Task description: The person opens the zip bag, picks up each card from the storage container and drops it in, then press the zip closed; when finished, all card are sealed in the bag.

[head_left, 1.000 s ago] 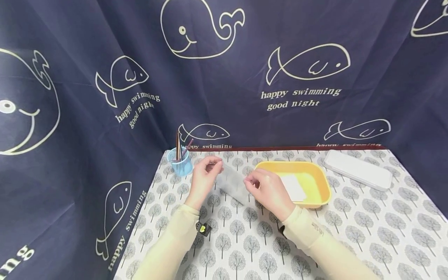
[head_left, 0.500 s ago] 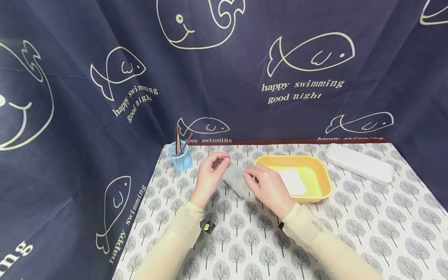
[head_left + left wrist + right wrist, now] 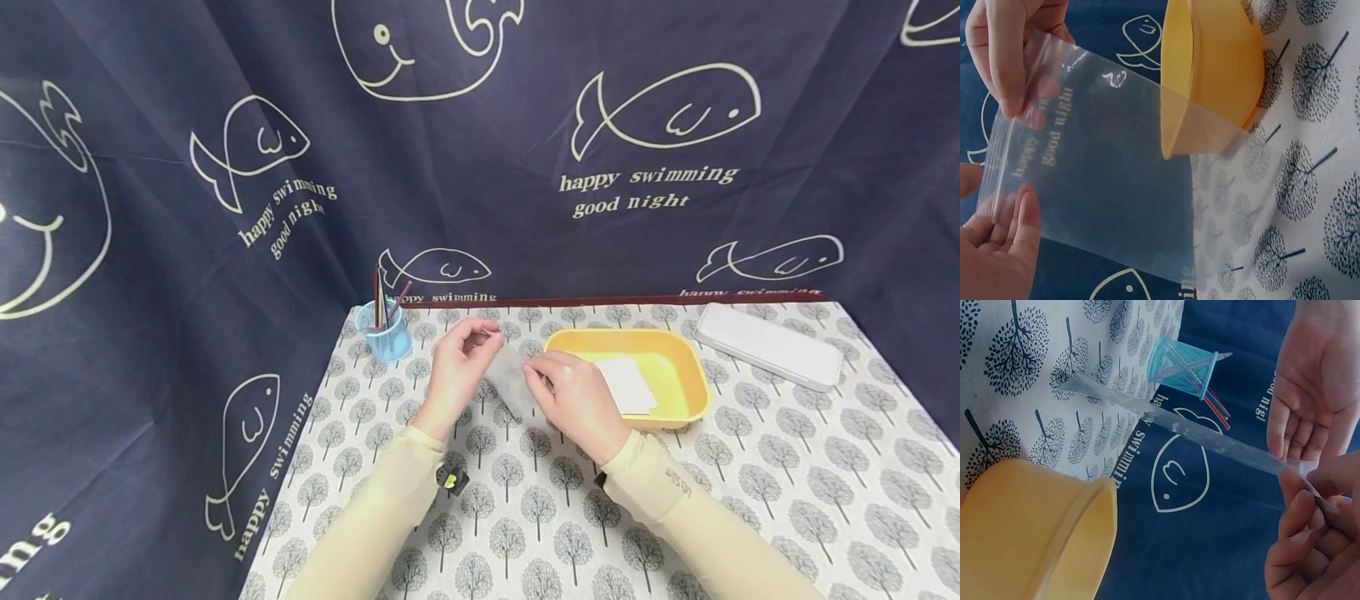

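Note:
A clear zip-top plastic bag (image 3: 1122,169) hangs between both hands, its zip edge at the top and its body slanting down over the table. My left hand (image 3: 459,371) pinches one end of the zip edge, and my right hand (image 3: 573,400) pinches it nearer the other end. In the left wrist view the bag looks flat, with the curtain print showing through it. Seen from the right wrist it is nearly edge-on, a thin strip (image 3: 1204,434) running to the fingertips.
Right of the hands stands a yellow tray (image 3: 675,379) with white paper or cards (image 3: 626,385) in it. A blue mesh pen cup (image 3: 388,340) holding several pencils is at the back left. A white oblong case (image 3: 768,346) lies at the back right. A dark curtain (image 3: 465,192) hangs behind the table.
My left hand has moved right, closer to the right hand, and the bag shows narrower between them. The right hand has hardly moved. The head view has tipped slightly downward.

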The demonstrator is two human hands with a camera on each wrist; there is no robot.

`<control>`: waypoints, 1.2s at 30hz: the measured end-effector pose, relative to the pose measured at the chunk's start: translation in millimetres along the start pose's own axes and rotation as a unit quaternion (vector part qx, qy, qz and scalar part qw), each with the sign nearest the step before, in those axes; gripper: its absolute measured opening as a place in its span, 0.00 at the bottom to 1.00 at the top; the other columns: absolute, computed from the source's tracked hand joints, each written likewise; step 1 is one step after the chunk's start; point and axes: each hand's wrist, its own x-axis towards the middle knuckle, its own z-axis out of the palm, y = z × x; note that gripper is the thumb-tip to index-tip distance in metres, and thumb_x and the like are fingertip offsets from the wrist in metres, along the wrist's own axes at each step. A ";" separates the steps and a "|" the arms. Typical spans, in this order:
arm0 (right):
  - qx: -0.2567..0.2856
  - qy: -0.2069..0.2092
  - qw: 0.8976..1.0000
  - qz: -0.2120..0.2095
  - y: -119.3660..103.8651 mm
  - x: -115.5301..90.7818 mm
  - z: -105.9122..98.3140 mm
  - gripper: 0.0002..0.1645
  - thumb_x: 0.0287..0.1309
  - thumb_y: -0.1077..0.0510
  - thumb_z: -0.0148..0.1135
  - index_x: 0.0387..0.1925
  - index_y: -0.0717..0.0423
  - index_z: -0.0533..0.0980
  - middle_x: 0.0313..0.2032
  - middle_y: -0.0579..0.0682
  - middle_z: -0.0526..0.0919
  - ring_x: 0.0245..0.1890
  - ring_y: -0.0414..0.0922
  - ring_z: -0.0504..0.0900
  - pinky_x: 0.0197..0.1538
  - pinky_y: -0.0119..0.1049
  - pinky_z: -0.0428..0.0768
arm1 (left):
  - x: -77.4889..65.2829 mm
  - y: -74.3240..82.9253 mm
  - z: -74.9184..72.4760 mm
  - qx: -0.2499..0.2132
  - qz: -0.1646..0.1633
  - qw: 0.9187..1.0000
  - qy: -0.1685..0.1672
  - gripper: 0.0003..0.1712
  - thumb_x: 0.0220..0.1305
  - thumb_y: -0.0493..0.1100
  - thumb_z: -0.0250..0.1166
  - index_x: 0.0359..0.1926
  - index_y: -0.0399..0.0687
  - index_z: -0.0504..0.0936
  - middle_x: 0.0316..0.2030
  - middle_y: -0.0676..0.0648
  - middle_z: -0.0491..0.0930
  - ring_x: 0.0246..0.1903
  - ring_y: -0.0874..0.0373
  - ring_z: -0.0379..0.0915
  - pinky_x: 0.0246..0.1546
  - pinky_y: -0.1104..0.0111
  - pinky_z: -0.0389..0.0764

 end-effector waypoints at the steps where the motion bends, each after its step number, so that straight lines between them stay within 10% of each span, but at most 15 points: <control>1: 0.000 0.001 1.000 -0.002 -0.3 0.2 -0.5 0.08 0.67 0.60 0.66 0.34 0.58 0.87 0.30 0.49 0.87 0.28 0.45 0.83 0.35 0.42 0.85 | 0.3 0.3 1.1 -0.001 -0.002 1.000 0.001 0.12 0.69 0.40 0.71 0.51 0.43 0.84 0.44 0.46 0.86 0.42 0.54 0.83 0.48 0.63 0.85; 12: -0.001 -0.002 1.000 0.012 0.3 1.3 -0.5 0.06 0.63 0.60 0.73 0.30 0.57 0.86 0.27 0.48 0.84 0.27 0.45 0.82 0.35 0.43 0.83 | 0.8 -0.3 8.6 0.008 -0.025 1.000 -0.002 0.23 0.61 0.42 0.78 0.56 0.45 0.81 0.41 0.45 0.85 0.37 0.54 0.84 0.37 0.68 0.85; 36: 0.021 0.005 0.999 0.024 0.9 -2.9 -1.3 0.06 0.65 0.59 0.72 0.33 0.57 0.87 0.28 0.47 0.84 0.27 0.43 0.80 0.34 0.40 0.82 | -0.4 -11.3 8.5 -0.047 -0.026 0.998 -0.037 0.27 0.69 0.34 0.69 0.68 0.47 0.76 0.61 0.40 0.76 0.47 0.51 0.81 0.45 0.67 0.83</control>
